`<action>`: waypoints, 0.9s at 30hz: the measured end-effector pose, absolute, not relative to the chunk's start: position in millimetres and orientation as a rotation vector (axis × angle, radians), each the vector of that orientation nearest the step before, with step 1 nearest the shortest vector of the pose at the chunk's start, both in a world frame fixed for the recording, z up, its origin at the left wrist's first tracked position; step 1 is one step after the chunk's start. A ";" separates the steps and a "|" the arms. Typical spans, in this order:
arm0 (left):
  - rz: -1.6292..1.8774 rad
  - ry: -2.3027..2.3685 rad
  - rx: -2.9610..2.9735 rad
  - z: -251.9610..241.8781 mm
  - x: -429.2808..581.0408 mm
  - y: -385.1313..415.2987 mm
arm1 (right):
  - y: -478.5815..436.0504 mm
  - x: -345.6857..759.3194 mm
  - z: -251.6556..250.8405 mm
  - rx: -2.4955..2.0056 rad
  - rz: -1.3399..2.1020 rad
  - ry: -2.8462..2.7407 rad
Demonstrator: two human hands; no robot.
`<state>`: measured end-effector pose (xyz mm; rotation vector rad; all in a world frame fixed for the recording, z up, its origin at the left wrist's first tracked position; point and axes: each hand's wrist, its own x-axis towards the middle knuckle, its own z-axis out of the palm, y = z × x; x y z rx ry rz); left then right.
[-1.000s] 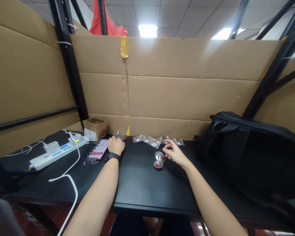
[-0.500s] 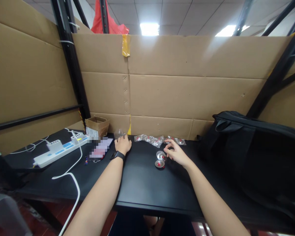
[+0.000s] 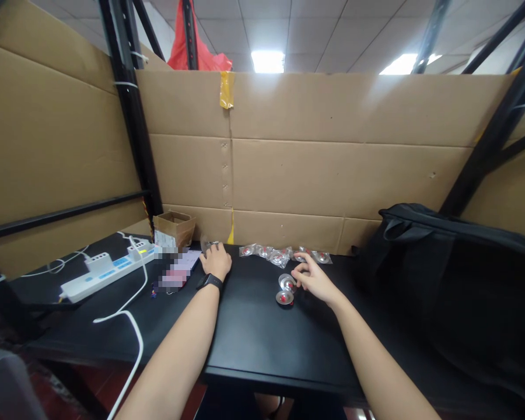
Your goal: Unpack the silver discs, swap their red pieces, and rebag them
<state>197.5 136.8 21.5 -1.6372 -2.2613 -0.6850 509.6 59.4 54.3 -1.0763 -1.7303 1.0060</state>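
Two small round silver dish-shaped discs with red bits at their centres lie on the black table, a rear disc and a front disc, close together. My right hand is just right of the rear disc, fingers bent and apart, thumb and fingertip by its rim; whether they touch it I cannot tell. At the back left, my left hand rests palm down with its fingers spread, against a crumpled clear plastic wrapper partly hidden behind the fingers. A dark watch is on the left wrist.
Several similar discs in clear packets line the cardboard wall. On the left are a phone, a small open carton and a white power strip with cables. A big black bag fills the right side.
My left hand has shifted slightly left, and the clear wrapper sits a little further left. My right hand and the two discs hold nearly the same places. The view tilts up slightly.
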 end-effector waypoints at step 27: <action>-0.653 -2.431 -1.699 18.7 190.3 143.1 | 57.3 510.9 54.7 -1.094 1.018 -1.784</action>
